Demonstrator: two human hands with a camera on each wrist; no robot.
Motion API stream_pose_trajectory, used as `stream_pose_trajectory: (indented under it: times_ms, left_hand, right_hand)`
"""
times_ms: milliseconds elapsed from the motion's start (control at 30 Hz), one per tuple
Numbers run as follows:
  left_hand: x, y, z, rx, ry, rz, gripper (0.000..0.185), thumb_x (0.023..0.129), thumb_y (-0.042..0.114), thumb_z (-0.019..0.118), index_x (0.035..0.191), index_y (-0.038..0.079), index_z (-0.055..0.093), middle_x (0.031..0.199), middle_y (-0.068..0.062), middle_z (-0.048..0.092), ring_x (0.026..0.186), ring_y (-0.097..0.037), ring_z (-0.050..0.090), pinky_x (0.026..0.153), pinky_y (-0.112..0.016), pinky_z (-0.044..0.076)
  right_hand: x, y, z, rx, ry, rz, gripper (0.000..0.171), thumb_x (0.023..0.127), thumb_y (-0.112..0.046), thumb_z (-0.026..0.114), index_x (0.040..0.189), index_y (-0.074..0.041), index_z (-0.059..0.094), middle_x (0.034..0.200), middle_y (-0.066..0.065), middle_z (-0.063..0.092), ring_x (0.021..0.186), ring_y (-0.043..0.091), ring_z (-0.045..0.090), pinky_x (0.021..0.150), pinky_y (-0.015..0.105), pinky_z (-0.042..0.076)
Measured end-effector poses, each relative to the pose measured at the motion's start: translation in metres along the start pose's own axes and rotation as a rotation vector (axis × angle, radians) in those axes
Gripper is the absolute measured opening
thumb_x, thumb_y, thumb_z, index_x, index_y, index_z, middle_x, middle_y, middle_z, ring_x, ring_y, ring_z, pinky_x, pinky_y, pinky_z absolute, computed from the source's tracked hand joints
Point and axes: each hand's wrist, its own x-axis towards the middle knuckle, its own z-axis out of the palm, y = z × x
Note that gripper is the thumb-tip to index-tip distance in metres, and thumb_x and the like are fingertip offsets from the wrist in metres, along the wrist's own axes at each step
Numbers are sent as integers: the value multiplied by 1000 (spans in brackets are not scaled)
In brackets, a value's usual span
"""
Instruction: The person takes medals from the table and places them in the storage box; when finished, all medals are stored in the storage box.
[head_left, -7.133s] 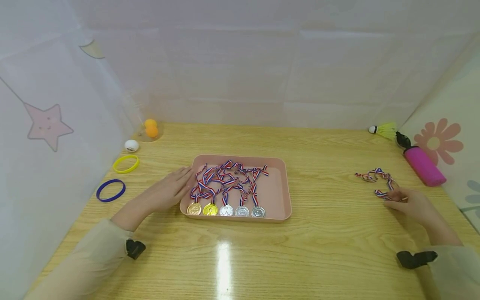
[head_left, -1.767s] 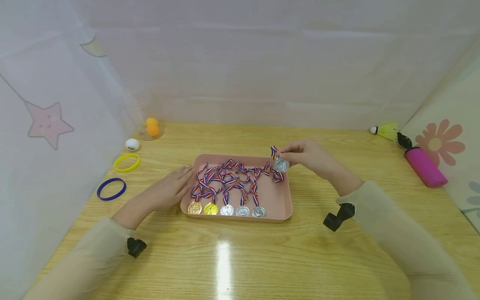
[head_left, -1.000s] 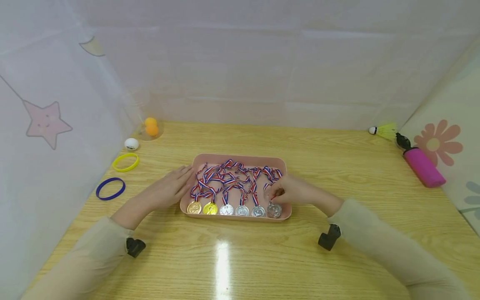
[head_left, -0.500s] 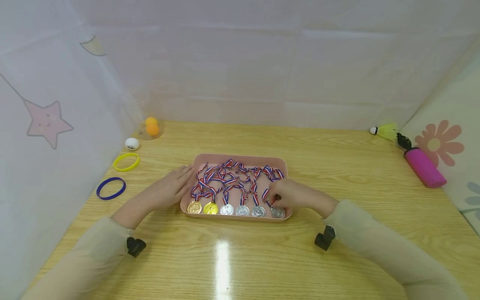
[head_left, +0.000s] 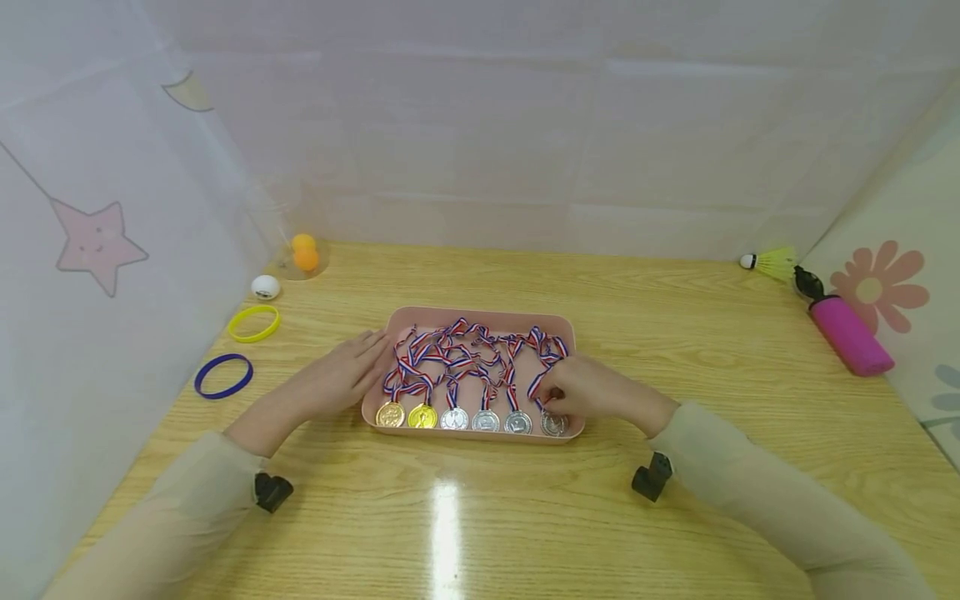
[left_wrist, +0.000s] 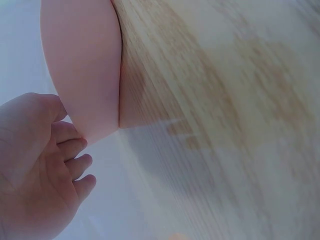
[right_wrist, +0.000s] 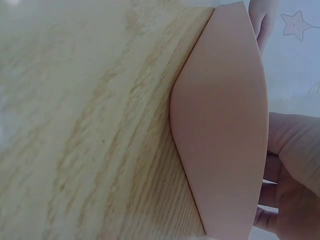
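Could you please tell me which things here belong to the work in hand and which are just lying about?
In hand: pink tray, medals, silver medal.
Lying about: wristbands, table-tennis balls, shuttlecock, pink pump.

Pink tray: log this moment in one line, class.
right hand: pinches silver medal | left hand: steadies pink tray | row: six medals

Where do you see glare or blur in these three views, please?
Head view: a bright streak of glare on the table in front of the pink tray; otherwise sharp. Left wrist view: the wood grain is smeared, and the left hand close up is soft. Right wrist view: the tray's wall fills the frame, the grain blurred.
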Motion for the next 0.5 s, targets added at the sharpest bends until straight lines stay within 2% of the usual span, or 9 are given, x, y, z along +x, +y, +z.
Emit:
stream_pose_trajectory:
  times_ms: [233,300,400,500]
  left_hand:
    - [1,-1,1,0,3,6,49,98,15,42,139,-9,30,143,-27,26,131,-43,21,106,-52,19]
    - [1,0,1,-6,1,4,49,98,15,42,139,-9,30,143,-26,26,131,-42,21,107,-52,19]
    - [1,-1,1,-16,-7,2,50,98,17,42,140,-8,30,144,-26,26,132,-42,20,107,-52,18]
    - [2,-5,1,-30,-18,4,51,99,18,42,140,-8,29,144,-26,25,131,-43,20,107,-53,18]
  right_hand:
    - [1,0,1,-99,-32,7,23,73,-10,70,57,-19,57,51,-17,43,51,1,37,64,28,35]
    - [0,-1,-1,-116,-31,17,20,73,-13,72,58,-19,61,54,-18,48,54,0,40,69,33,34]
    - [-5,0,-7,-86,1,23,8,76,-15,72,70,-19,70,67,-16,61,62,0,49,72,39,31]
    - [-11,6,-19,-50,99,1,5,80,-13,69,82,-15,74,78,-10,67,67,3,55,73,39,37]
